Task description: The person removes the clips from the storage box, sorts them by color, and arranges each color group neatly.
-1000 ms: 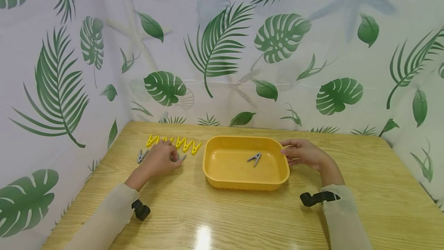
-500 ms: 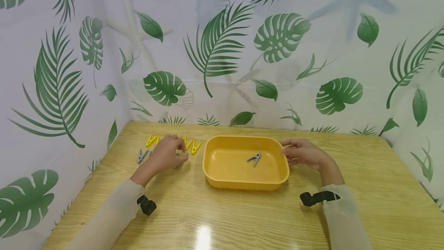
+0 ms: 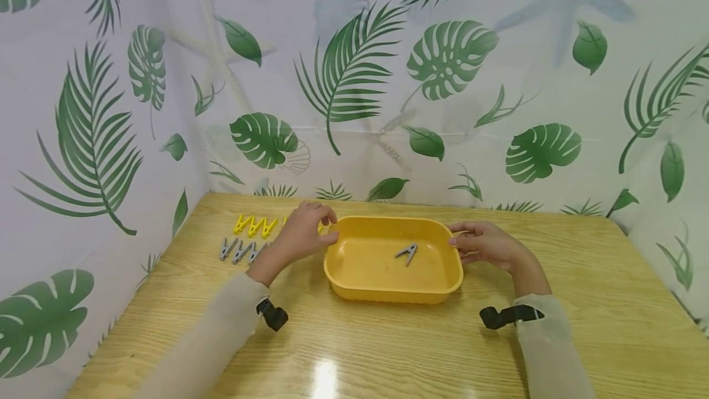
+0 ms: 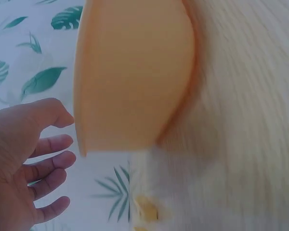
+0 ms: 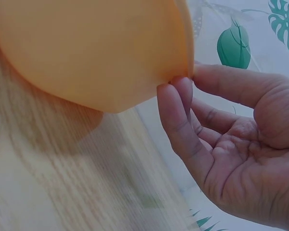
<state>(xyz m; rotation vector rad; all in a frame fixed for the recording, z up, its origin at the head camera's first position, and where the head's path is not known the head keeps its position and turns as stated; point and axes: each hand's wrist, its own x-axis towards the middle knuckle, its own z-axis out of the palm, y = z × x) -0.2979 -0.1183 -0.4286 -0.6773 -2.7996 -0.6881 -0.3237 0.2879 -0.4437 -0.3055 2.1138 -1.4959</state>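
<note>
A yellow tray (image 3: 390,294) stands on the wooden table (image 3: 399,350) with one grey clip (image 3: 407,253) inside it. My right hand (image 3: 484,244) pinches the tray's right rim; in the right wrist view its thumb and fingertips (image 5: 179,91) meet on the tray's edge (image 5: 185,43). My left hand (image 3: 306,236) hovers at the tray's left rim with loosely spread fingers (image 4: 50,166) and holds nothing, a little short of the tray wall (image 4: 135,72). Yellow clips (image 3: 253,226) and grey clips (image 3: 238,250) lie in two rows to the left of that hand.
A leaf-print curtain (image 3: 354,79) closes off the back and both sides of the table. A blurred yellow clip (image 4: 145,210) shows in the left wrist view. Black wrist mounts (image 3: 273,316) (image 3: 501,316) sit on both sleeves.
My left hand has moved right, from over the rows of clips to the tray's left rim. The right hand has stayed on the right rim, and the tray has not shifted.
</note>
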